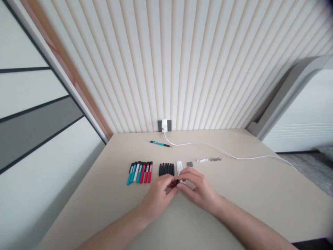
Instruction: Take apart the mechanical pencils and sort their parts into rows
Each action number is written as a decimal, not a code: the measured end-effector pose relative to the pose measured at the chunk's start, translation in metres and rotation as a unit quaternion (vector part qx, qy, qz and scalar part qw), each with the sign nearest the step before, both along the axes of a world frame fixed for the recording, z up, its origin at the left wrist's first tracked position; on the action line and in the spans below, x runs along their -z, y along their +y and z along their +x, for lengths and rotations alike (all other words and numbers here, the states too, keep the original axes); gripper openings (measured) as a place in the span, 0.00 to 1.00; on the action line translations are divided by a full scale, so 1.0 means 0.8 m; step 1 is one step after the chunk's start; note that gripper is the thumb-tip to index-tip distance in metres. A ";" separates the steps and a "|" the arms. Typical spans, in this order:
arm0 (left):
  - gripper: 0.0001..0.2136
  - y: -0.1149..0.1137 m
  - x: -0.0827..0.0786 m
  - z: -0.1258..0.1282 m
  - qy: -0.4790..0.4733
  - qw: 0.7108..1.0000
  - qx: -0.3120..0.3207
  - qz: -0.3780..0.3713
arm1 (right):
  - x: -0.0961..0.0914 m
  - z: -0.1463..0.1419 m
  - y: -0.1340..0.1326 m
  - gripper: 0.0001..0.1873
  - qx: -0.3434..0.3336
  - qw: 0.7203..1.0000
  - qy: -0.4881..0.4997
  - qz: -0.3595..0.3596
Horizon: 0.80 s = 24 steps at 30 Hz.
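My left hand (160,190) and my right hand (199,187) meet low over the table, fingertips pinched around a small black pen part (177,181). Most of that part is hidden by the fingers. Just beyond them lies a row of black pen grips (166,169). White refills (179,166) lie side by side partly behind my right hand. Off to the left, several pen barrels (139,172) in teal, white and red are lined up. Small grey pieces (189,164) sit above my right hand, with little white pieces (202,160) and dark metallic pieces (215,159) farther right.
A teal and black pen (160,143) rests at the back of the beige table (249,187). Behind it, a white charger (164,125) is plugged into the wall, its white cable (234,156) running across to the right edge. A ribbed wall panel (166,69) borders the table's back.
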State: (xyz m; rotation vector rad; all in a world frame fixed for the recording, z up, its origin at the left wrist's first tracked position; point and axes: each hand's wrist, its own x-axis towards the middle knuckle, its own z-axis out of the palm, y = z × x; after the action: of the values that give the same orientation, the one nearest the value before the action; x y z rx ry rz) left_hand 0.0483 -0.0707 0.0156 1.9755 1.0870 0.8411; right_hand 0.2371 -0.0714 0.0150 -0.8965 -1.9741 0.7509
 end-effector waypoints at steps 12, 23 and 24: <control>0.07 0.002 -0.004 -0.007 -0.047 0.995 -0.029 -0.080 | 0.000 0.013 0.009 0.12 0.001 0.996 -0.083 0.018; 0.07 0.006 0.010 -0.007 -0.076 0.988 -0.023 -0.135 | 0.011 0.004 0.009 0.10 -0.005 0.999 0.004 0.039; 0.07 0.007 0.010 -0.007 -0.073 0.988 -0.024 -0.134 | 0.011 0.003 0.009 0.10 -0.007 0.999 0.003 0.035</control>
State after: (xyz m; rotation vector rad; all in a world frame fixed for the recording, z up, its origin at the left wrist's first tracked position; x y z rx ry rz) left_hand 0.0429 -0.0653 0.0079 1.6458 1.1042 0.8060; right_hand 0.2399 -0.0644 0.0064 -0.8391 -1.9902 0.6867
